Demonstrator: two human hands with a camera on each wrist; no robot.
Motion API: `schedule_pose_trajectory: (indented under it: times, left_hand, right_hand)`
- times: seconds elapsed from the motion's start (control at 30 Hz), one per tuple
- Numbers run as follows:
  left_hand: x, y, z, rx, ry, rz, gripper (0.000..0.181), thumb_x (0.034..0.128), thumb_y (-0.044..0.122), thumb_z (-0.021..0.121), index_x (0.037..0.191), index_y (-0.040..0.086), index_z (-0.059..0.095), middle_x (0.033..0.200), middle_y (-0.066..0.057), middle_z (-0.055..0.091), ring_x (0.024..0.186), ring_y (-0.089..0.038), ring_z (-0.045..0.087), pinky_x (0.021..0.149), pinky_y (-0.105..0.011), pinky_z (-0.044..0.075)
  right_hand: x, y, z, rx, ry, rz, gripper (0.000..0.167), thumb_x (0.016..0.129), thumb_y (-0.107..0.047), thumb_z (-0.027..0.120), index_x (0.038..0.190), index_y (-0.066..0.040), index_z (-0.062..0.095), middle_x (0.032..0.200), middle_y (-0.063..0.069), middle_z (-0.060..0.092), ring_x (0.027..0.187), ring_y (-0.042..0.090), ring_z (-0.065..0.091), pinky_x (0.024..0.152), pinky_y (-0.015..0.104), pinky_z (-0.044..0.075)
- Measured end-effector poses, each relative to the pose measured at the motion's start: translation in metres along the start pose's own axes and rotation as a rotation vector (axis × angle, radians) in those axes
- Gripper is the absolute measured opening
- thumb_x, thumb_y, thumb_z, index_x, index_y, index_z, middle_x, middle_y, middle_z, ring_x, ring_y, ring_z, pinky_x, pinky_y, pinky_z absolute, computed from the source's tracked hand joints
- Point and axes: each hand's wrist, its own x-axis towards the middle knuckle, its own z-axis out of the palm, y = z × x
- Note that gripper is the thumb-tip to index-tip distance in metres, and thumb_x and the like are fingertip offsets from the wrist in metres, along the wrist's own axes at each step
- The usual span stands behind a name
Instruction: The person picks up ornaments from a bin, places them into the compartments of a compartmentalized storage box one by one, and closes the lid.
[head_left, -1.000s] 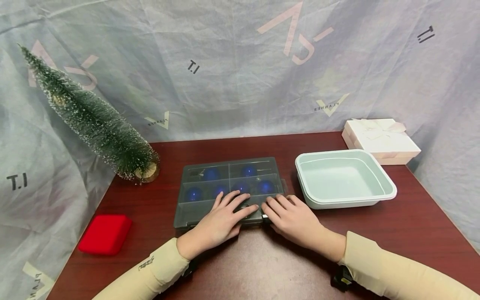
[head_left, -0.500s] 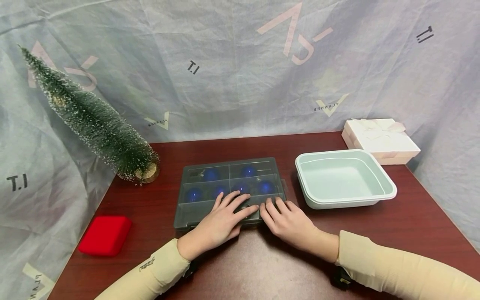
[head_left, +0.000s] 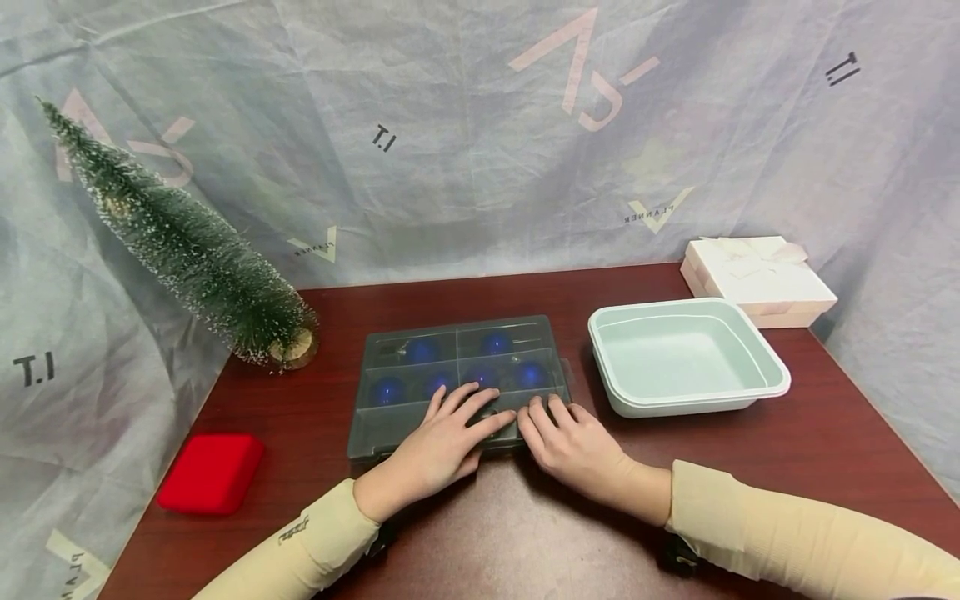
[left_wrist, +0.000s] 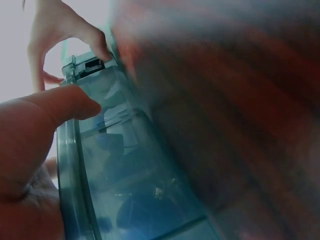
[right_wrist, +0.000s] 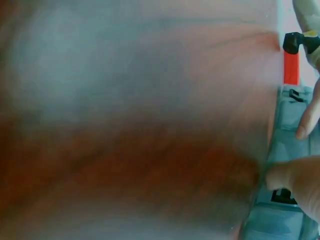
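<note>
A translucent grey plastic compartment box (head_left: 388, 427) lies on the table with its lid down. Several blue balls (head_left: 387, 389) show through the lid in its compartments. My left hand (head_left: 429, 446) rests spread over the front middle of the lid, and in the left wrist view its thumb (left_wrist: 75, 102) lies against the front side. At the front right corner, my right hand (head_left: 573, 448) grips the box edge, fingers bent over the lid. In the right wrist view its thumb (right_wrist: 281, 177) touches the front side at a black latch (right_wrist: 283, 197).
Right of the box stands a pale green plastic basin (head_left: 686, 358), with a white gift box (head_left: 757, 271) behind it. A red box (head_left: 212, 473) sits at the left. A small frosted Christmas tree (head_left: 187, 242) stands back left before the grey cloth (head_left: 465, 167).
My right hand has shifted slightly left and toward me along the box's front right corner. The left hand and the box have stayed in place.
</note>
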Motion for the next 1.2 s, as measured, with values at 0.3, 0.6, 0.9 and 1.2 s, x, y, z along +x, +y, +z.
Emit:
schedule_pose_trajectory:
  times: [0.3, 0.6, 0.9, 1.2]
  left_hand:
    - [0.000, -0.001, 0.001, -0.001, 0.014, 0.008, 0.067, 0.0912, 0.009, 0.069, 0.152, 0.028, 0.049, 0.158, -0.009, 0.038, 0.144, -0.039, 0.033, 0.105, -0.072, 0.033]
    - [0.000, -0.001, 0.002, 0.003, 0.023, 0.008, 0.065, 0.0903, 0.010, 0.071, 0.150, 0.026, 0.052, 0.157, -0.009, 0.040, 0.144, -0.040, 0.034, 0.104, -0.072, 0.033]
    - [0.000, -0.001, 0.002, -0.004, 0.027, 0.008, 0.064, 0.0901, 0.009, 0.070, 0.150, 0.026, 0.052, 0.157, -0.009, 0.040, 0.144, -0.040, 0.034, 0.104, -0.072, 0.033]
    - [0.000, -0.001, 0.001, -0.015, 0.017, 0.008, 0.063, 0.0905, 0.008, 0.069, 0.149, 0.025, 0.053, 0.157, -0.009, 0.040, 0.145, -0.039, 0.032, 0.105, -0.072, 0.032]
  right_hand:
    - [0.006, -0.004, 0.001, -0.081, -0.019, -0.036, 0.027, 0.100, -0.005, 0.040, 0.089, 0.003, 0.064, 0.087, 0.017, 0.066, 0.074, 0.030, 0.068, 0.054, 0.030, 0.052]
    - [0.011, -0.010, 0.003, -0.157, 0.001, -0.037, 0.032, 0.103, -0.007, 0.041, 0.087, 0.005, 0.066, 0.082, 0.020, 0.066, 0.069, 0.032, 0.068, 0.056, 0.032, 0.054]
    - [0.015, -0.013, -0.001, -0.107, -0.036, 0.030, 0.029, 0.099, -0.006, 0.040, 0.084, 0.003, 0.063, 0.082, 0.019, 0.064, 0.071, 0.031, 0.068, 0.058, 0.034, 0.055]
    - [0.015, -0.013, -0.004, 0.025, -0.097, 0.138, 0.024, 0.096, -0.007, 0.034, 0.084, -0.005, 0.054, 0.086, 0.013, 0.057, 0.074, 0.030, 0.060, 0.058, 0.035, 0.052]
